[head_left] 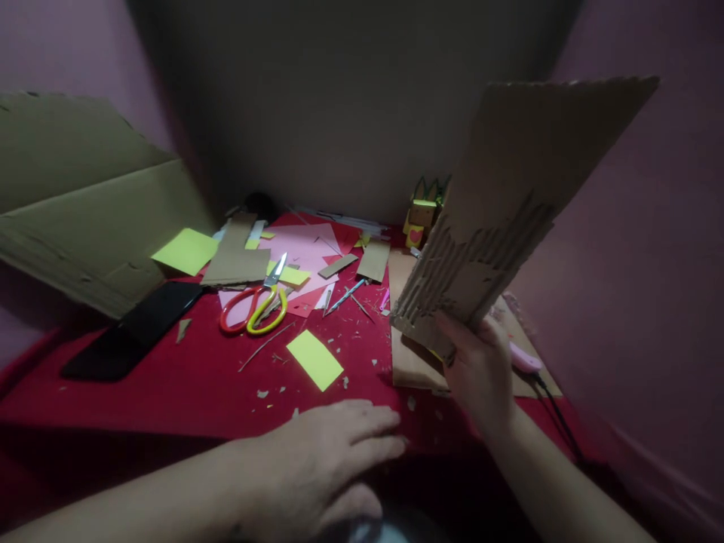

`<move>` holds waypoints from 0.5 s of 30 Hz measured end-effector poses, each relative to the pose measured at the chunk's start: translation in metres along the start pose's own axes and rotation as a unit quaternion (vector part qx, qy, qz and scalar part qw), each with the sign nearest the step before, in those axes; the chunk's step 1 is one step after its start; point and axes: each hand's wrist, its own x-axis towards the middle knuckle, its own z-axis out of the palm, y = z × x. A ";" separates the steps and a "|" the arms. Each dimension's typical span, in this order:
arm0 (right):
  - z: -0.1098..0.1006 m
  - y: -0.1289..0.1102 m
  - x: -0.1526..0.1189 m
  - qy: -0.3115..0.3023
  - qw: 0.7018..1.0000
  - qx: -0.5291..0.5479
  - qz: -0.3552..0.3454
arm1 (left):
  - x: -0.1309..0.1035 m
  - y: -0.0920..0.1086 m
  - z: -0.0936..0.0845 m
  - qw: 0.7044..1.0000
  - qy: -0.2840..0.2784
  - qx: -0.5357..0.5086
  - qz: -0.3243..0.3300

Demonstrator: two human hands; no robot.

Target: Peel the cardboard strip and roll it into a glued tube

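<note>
My right hand point(480, 369) grips the lower end of a tall piece of cardboard point(509, 166) and holds it upright over the right of the table. Its lower part is peeled, so the corrugated ridges show. My left hand point(339, 452) is at the table's front edge, fingers stretched out and apart, with nothing in it. Just beyond that hand lies a yellow paper rectangle point(315, 360). Farther back are scissors point(262, 305) with one red and one yellow handle, their blades pointing away from me.
A folded cardboard sheet point(96, 188) stands at left beside a black phone-like slab point(133, 332). Pink paper point(302, 245), cardboard offcuts point(240, 264) and scraps cover the red cloth point(209, 392). At right, a pink corded tool point(525, 358) rests on flat cardboard point(418, 373). A small decorated cardboard figure point(421, 215) stands behind.
</note>
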 end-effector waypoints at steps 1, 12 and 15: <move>-0.001 0.002 -0.002 0.004 1.000 0.007 -0.001 | -0.002 -0.005 0.000 0.999 0.036 0.009 -0.013; -0.038 0.031 -0.054 -0.212 0.959 -0.165 0.085 | -0.071 -0.097 -0.003 0.966 0.089 0.142 -0.196; -0.029 0.033 -0.075 -0.302 0.909 -0.283 -0.046 | -0.104 -0.110 -0.012 0.959 0.103 0.122 -0.235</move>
